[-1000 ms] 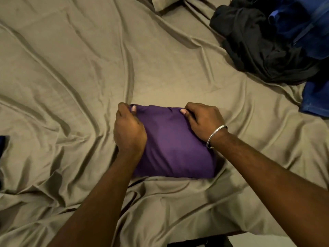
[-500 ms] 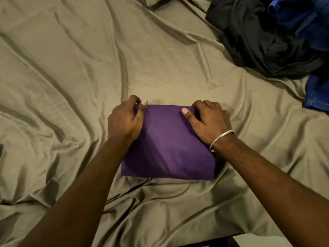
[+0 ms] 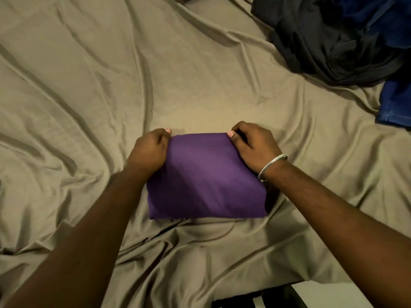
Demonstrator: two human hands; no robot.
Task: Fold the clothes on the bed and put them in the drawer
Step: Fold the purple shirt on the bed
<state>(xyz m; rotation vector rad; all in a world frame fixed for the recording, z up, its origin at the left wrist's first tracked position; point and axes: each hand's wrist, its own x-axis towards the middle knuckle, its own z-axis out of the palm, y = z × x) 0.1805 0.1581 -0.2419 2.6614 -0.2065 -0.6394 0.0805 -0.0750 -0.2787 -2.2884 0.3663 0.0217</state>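
A wrinkled olive bed sheet [image 3: 89, 107] was spread across the whole view. A heap of black clothes [image 3: 329, 47] and blue clothes [image 3: 395, 103] was piled at its far right corner. A folded purple garment [image 3: 206, 181] was laid flat near the middle, its far corners pinched by the left hand [image 3: 149, 152] and the right hand [image 3: 255, 147], on whose wrist a silver bangle [image 3: 272, 166] was worn

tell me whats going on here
A person is folding clothes on a bed. Both hands, left and right, pinch the far corners of a purple garment, already folded to a small rectangle on the tan sheet. A heap of dark clothes and blue clothes still waits unfolded at the far right. No drawer is in view.
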